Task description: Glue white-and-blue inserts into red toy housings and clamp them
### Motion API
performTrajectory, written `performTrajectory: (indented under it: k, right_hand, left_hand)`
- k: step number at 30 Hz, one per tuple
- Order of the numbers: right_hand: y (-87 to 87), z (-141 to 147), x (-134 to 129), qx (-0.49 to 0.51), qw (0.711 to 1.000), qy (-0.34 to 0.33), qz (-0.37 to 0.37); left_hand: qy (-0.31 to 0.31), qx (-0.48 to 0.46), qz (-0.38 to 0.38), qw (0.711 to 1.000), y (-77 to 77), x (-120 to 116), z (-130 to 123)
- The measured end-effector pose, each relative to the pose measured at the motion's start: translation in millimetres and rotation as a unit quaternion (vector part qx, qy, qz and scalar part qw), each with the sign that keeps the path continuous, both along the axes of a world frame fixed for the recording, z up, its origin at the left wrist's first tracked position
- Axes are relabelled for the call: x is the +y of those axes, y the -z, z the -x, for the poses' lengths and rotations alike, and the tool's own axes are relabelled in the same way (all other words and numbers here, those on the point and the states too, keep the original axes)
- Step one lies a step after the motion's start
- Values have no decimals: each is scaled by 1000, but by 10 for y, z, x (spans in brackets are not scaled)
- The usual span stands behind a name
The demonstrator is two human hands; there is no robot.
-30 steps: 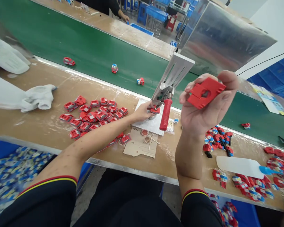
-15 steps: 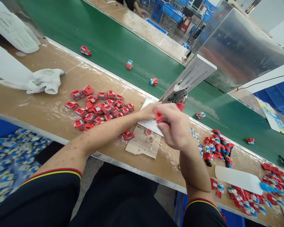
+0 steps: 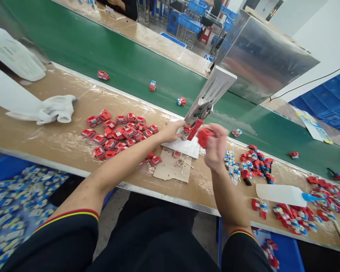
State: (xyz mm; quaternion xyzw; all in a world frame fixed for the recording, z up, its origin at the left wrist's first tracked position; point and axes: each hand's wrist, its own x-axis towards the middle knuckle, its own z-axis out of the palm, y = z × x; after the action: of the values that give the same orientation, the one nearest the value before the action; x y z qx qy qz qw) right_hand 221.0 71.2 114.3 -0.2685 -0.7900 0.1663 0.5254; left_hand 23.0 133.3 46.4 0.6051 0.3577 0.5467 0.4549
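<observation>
My left hand (image 3: 174,131) is at the base of a metal hand press (image 3: 202,104), its fingers round a small red part (image 3: 187,129) under the press. The press has a red handle (image 3: 195,129) and stands on a white board (image 3: 191,148). Just right of the press, my right hand (image 3: 217,145) is raised with its fingers closed on a red piece (image 3: 204,138), blurred by motion. Left of the press lies a pile of red car-shaped parts (image 3: 119,133). A torn piece of cardboard (image 3: 170,170) lies in front of the board.
Behind runs a green conveyor belt (image 3: 124,60) with scattered toy pieces. To the right are red-blue-white pieces (image 3: 253,164) and a white bottle (image 3: 280,193). A white glove (image 3: 58,108) lies left. Below left is a blue bin (image 3: 5,162) of small parts. A person's arm shows across the belt.
My right hand has moved right, away from the press, with the red piece. The press's red handle and my left hand's fingers now show. The whole view has shifted slightly.
</observation>
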Motion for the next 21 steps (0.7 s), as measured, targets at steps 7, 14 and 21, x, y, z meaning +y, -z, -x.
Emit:
performTrajectory:
  k: [7, 14, 21]
  right_hand:
    - [124, -599, -903, 241, 951, 129, 146]
    - [618, -404, -1120, 299, 919, 113, 229]
    - [666, -452, -1141, 289, 918, 134, 238]
  left_hand:
    - [-95, -221, 119, 963, -34, -1158, 513]
    - [-81, -290, 232, 925, 69, -1760, 341]
    - [-66, -284, 241, 926, 30, -1862, 299]
